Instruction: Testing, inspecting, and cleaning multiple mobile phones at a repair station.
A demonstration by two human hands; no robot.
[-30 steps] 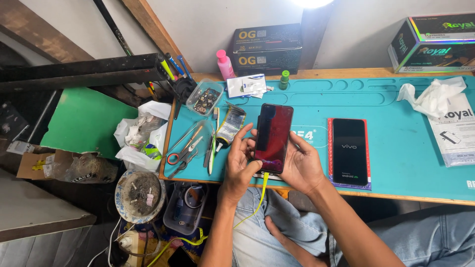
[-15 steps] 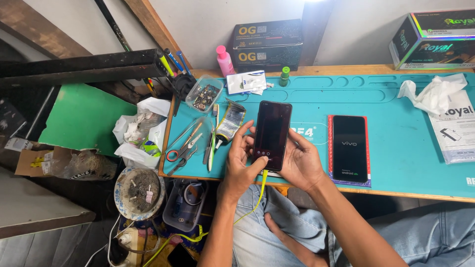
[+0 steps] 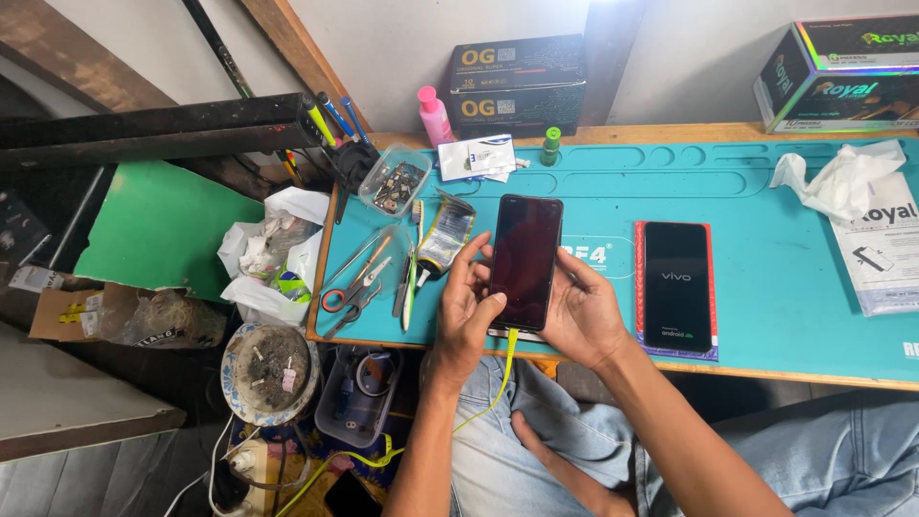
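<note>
While both hands grip it at frame centre, the dark-screened phone [image 3: 525, 260] sits upright over the teal bench [image 3: 766, 287] mat. Left hand [image 3: 467, 316] closed on its left edge, thumb on the glass; right hand [image 3: 581, 311] closed on its right edge. Yellow cable [image 3: 504, 369] hangs from its base. Second phone [image 3: 677, 285] lies flat, centre right. Scissors [image 3: 349, 297] lie centre left.
</note>
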